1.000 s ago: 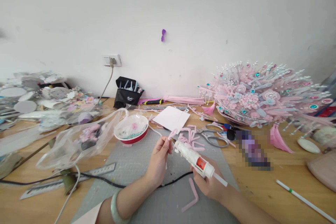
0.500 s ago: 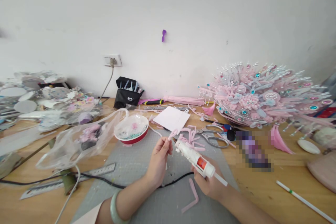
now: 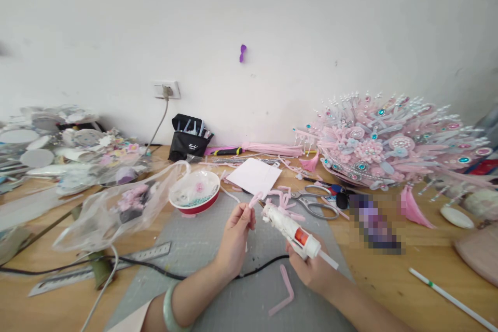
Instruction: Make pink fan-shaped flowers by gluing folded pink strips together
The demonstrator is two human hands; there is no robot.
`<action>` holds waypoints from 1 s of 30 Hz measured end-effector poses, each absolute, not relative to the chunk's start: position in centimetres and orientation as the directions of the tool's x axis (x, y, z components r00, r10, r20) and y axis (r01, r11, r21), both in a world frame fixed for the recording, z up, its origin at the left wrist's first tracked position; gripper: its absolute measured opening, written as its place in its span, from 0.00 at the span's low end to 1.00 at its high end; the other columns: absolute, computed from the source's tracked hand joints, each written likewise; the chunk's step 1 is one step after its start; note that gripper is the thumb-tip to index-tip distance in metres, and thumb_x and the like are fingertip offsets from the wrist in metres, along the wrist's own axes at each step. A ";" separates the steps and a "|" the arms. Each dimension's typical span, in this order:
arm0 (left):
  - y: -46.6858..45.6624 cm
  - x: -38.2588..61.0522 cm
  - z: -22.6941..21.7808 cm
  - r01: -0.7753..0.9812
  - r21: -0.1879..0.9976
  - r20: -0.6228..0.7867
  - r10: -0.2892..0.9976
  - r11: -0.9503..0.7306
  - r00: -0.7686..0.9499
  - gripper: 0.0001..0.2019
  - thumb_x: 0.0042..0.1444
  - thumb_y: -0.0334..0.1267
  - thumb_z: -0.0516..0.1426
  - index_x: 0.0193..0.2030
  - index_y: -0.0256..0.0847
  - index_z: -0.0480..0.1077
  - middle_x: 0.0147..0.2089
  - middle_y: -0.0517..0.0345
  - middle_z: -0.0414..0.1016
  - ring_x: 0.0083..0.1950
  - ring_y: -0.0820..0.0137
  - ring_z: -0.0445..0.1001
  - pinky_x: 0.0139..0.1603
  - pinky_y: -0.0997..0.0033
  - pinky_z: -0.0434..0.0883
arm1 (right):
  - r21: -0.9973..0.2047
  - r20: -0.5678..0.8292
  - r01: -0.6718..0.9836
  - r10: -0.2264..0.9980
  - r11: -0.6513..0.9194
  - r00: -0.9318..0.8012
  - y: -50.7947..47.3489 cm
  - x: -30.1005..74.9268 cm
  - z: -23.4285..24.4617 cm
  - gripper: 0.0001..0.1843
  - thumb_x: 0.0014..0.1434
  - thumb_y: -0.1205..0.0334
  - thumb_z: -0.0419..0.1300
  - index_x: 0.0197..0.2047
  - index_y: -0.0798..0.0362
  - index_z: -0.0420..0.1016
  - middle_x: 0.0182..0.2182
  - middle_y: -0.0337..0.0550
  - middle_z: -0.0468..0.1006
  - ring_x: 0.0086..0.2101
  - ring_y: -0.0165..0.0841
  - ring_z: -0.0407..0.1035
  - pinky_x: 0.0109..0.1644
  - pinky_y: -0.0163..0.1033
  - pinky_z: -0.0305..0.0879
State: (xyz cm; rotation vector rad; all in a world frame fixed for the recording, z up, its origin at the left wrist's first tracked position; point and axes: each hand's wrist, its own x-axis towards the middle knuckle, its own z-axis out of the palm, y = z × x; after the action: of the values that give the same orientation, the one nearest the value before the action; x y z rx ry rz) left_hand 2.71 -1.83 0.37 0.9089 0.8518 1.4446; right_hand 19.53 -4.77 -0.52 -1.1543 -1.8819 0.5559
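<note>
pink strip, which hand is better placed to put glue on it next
Right, most likely: the right hand grips the glue gun, nozzle almost at the pink strip, which the left hand is pinching.

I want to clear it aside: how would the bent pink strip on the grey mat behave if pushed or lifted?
The bent pink strip looks thin, so it is probably very light. Its bend lies flat on the grey mat, so it would likely slide, not roll. Its sharp angle suggests it is stiffish yet bendable.
</note>
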 end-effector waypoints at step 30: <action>-2.0 2.7 0.6 -0.449 0.892 0.046 0.998 -0.059 -0.039 0.11 0.52 0.44 0.54 0.25 0.38 0.62 0.24 0.64 0.59 0.26 0.76 0.57 0.29 0.76 0.56 | -0.796 0.346 0.470 0.924 0.382 -0.165 -4.4 19.4 0.4 0.06 0.48 0.64 0.49 0.22 0.52 0.57 0.14 0.33 0.59 0.16 0.26 0.56 0.19 0.31 0.56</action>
State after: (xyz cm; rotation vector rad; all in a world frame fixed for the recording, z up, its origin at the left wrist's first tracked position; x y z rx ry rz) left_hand 2.72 -1.95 0.59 0.8814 0.8502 1.4534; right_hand 19.40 -4.39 0.36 -1.2192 -1.7887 0.6685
